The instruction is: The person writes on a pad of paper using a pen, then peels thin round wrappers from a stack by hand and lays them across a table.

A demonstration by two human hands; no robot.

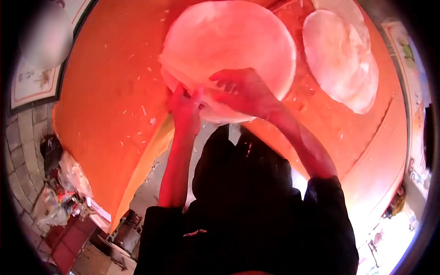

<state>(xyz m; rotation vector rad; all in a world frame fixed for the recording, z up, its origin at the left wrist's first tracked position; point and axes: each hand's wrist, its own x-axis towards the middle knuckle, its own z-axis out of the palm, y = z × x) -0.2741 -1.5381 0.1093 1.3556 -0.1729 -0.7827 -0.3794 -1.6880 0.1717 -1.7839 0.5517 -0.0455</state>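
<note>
A large round pale sheet (233, 41) lies on the orange table (110, 68), its near edge at the table's front edge. My left hand (187, 103) is closed on the sheet's near left rim, thumb and fingers pinched together. Over the near part of the sheet is my right hand (243, 94), its fingers curled and apart, the lower ones close to my left hand. Whether the right fingertips grip the sheet is too blurred to tell. The sheet's left edge looks slightly folded beside my left hand.
More thin pale round sheets (339, 59) overlap at the right of the table. Small crumbs are scattered over the surface. Plastic bags (73, 176) and clutter lie on the floor at the left. A framed picture (36, 85) stands at the far left.
</note>
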